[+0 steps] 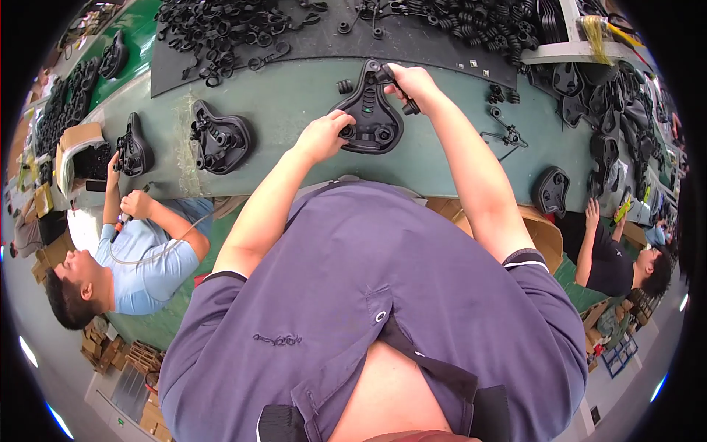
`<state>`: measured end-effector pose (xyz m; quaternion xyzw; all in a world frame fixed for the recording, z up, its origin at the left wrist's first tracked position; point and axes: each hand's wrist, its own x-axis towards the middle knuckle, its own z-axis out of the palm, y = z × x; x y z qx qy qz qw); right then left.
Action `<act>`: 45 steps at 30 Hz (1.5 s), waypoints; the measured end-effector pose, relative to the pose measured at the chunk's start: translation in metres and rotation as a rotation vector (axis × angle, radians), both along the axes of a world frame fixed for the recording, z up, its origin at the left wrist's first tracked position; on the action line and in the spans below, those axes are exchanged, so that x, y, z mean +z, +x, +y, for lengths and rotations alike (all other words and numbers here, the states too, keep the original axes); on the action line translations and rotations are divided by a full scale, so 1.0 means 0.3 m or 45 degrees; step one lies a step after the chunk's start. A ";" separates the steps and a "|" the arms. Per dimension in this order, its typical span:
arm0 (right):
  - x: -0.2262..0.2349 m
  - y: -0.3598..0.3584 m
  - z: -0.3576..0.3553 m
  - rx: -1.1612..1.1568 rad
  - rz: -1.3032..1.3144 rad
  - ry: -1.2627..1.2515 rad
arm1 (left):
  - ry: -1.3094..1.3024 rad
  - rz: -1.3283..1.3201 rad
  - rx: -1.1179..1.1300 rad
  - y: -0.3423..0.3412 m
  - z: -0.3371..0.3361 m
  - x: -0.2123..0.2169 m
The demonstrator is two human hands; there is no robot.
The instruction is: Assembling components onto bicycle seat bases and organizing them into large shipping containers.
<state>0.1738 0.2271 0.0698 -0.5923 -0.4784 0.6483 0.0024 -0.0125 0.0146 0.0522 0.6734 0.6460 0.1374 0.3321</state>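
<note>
Black saddle (pixel 367 127) lay near the bench's (pixel 287 92) front edge.
We saw left hand (pixel 322 138) fingers curled at its rim, hold unclear; right hand (pixel 414 85) gripped a black fitting (pixel 410 107), fingers closed.

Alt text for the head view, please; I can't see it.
The left hand touches an upturned saddle's wide end over a green table; the right hand holds a black part at its nose. Piled parts lie beyond; co-workers flank both sides.

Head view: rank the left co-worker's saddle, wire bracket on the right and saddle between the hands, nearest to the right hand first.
1. Middle saddle: just left of the right hand.
2. Wire bracket: to its right.
3. Co-worker's saddle: far left.
</note>
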 end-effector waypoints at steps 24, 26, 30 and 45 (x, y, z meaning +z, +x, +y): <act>-0.083 -0.075 -0.404 0.459 -0.206 1.189 | 0.195 -0.129 1.078 0.145 0.074 -0.033; -0.127 -0.030 -0.417 0.441 -0.200 1.245 | 0.180 0.100 1.146 0.223 0.078 -0.047; -0.166 0.032 -0.444 0.323 -0.247 1.421 | 0.414 0.226 1.140 0.277 0.069 -0.093; -0.188 0.225 -0.471 0.346 -0.077 0.588 | -0.819 -0.628 1.045 0.029 -0.023 -0.127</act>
